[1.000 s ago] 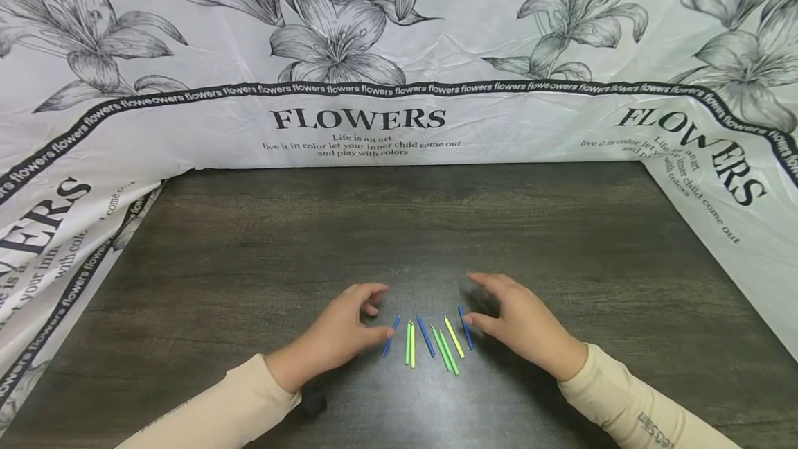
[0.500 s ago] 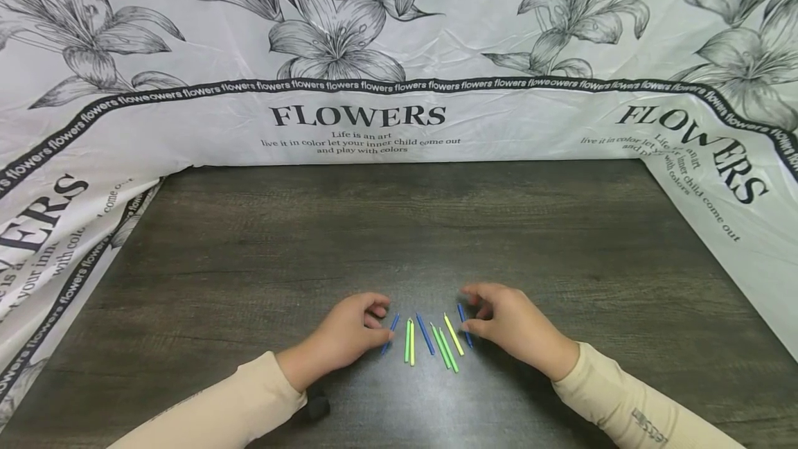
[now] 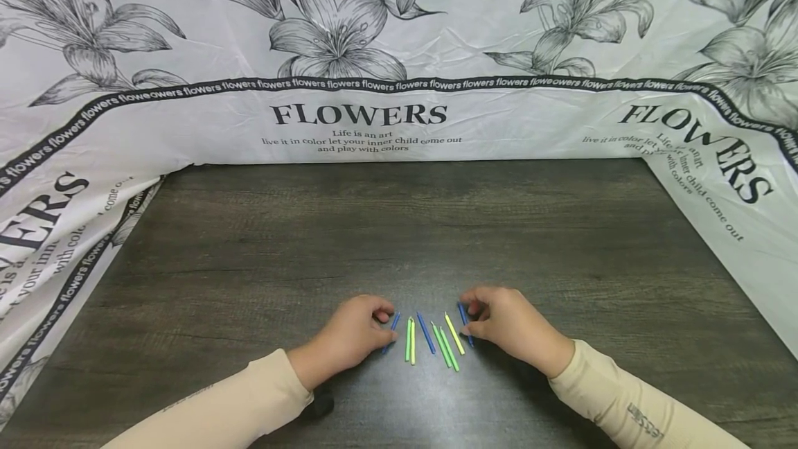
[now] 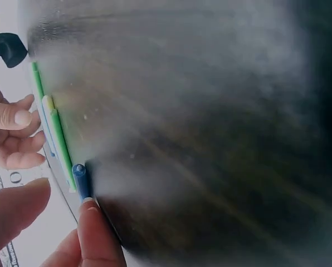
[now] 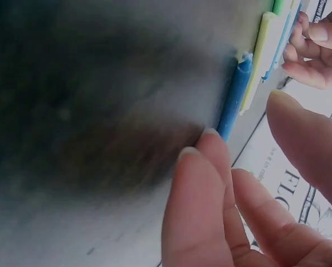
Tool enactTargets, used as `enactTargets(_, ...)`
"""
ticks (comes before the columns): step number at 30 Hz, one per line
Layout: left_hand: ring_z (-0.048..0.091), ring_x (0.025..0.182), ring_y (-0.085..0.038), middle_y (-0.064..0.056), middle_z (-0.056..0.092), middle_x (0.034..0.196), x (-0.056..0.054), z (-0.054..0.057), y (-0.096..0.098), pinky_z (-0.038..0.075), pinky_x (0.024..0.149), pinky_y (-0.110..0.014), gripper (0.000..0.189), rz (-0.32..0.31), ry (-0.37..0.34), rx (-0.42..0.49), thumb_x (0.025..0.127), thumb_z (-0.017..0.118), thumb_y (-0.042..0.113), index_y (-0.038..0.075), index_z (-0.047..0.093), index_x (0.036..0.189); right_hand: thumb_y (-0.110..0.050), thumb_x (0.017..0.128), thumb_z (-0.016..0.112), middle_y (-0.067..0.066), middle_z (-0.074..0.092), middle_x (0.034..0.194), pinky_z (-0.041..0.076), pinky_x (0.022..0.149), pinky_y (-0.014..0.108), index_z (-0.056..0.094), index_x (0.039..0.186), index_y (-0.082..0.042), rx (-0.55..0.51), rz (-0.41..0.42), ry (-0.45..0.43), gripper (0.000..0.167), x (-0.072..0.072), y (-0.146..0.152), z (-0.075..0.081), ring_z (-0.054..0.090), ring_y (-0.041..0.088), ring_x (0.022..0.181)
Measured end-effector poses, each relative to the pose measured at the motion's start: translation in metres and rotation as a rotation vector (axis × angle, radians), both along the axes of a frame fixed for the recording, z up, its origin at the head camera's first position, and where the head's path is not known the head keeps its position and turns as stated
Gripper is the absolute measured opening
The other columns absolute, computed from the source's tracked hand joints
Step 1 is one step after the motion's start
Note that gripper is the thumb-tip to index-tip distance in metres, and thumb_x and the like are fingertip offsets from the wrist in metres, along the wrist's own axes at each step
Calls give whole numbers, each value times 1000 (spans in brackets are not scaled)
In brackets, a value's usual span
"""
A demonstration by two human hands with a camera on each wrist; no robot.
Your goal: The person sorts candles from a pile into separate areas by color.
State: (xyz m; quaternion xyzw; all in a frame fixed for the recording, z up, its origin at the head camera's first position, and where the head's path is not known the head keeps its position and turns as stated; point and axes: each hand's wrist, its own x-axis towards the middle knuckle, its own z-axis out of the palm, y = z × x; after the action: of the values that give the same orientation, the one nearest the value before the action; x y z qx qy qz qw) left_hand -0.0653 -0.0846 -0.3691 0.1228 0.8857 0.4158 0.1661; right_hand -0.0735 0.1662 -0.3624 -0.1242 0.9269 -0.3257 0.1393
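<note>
Several thin birthday candles lie on the dark table in a loose row. My left hand point(image 3: 352, 331) is at the row's left end, beside a blue candle point(image 3: 394, 321). In the left wrist view a fingertip meets this blue candle point(image 4: 80, 179), while the thumb stands apart from it. My right hand point(image 3: 514, 324) is at the other end, by another blue candle point(image 3: 463, 313). In the right wrist view fingertips are at the lower end of that blue candle point(image 5: 235, 97), with the thumb held away. The fingers partly hide both candles.
Between the hands lie a green candle point(image 3: 408, 341), a yellow candle point(image 3: 413, 345), a blue candle point(image 3: 427, 333), a green pair point(image 3: 445, 348) and another yellow candle point(image 3: 454, 333). Flower-printed white cloth point(image 3: 530, 127) borders the dark wooden table point(image 3: 399, 227) at back and sides.
Both hands have lowered and closed in on the outer blue candles, their thumbs and fingers drawing nearer together. The candles lie as before.
</note>
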Motion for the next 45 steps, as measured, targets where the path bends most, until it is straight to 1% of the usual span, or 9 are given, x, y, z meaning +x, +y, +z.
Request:
enactTargets(5, 53, 80, -15, -4, 60, 88, -1, 0, 2, 47, 69, -31, 33, -4, 13, -23, 78, 75, 4, -4, 66, 109, -8, 75, 80, -3, 61, 80, 47, 63, 26, 69, 106, -2, 15, -11, -8, 32, 0, -2, 1, 55, 9, 73)
enactTargets(13, 52, 79, -15, -3, 59, 87, -3, 1, 5, 47, 69, -32, 33, 5, -2, -37, 78, 76, 4, -3, 66, 109, -5, 74, 80, -2, 58, 72, 44, 55, 25, 69, 97, 1, 31, 1, 10, 26, -3, -1, 1, 50, 10, 61)
enactTargets(17, 51, 77, -15, -3, 58, 86, -4, 1, 6, 46, 67, -31, 33, 5, -7, -34, 77, 76, 2, -4, 66, 108, -4, 74, 80, -2, 58, 71, 44, 54, 25, 69, 95, 0, 48, -4, 2, 24, -4, -3, 1, 50, 10, 61)
enactTargets(22, 50, 76, -16, -2, 58, 85, -5, 0, 7, 46, 67, -31, 33, -2, -19, -54, 78, 74, 1, -4, 66, 109, -5, 75, 79, -2, 59, 72, 44, 55, 27, 70, 94, -1, 75, -9, -9, 22, -6, -5, 2, 50, 11, 61)
enactTargets(28, 49, 76, -17, -2, 57, 85, -7, -1, 8, 45, 68, -33, 33, -9, -31, -61, 79, 73, 1, -4, 65, 111, -3, 75, 78, -2, 57, 71, 43, 56, 27, 70, 94, -2, 85, 0, 0, 20, -8, -7, 2, 49, 11, 60)
enactTargets(34, 47, 74, -17, -2, 54, 83, -9, 0, 11, 41, 65, -31, 33, -12, -44, -82, 79, 71, -1, -4, 64, 111, -1, 75, 75, -2, 57, 71, 42, 54, 27, 70, 95, -2, 96, -13, 1, 20, -9, -8, 1, 48, 11, 58)
enactTargets(39, 46, 72, -17, -2, 54, 82, -8, 2, 12, 40, 64, -30, 32, -18, -37, -95, 78, 71, -2, -4, 65, 110, 1, 76, 73, -2, 56, 70, 41, 53, 26, 70, 96, -1, 92, -15, -4, 20, -8, -8, 2, 47, 10, 56)
enactTargets(45, 46, 72, -16, -3, 53, 82, -7, 3, 12, 40, 63, -29, 33, -25, -26, -82, 77, 70, -5, -3, 65, 109, 3, 76, 70, -2, 57, 71, 41, 54, 27, 70, 96, 0, 91, -8, -8, 20, -7, -9, 3, 47, 10, 56)
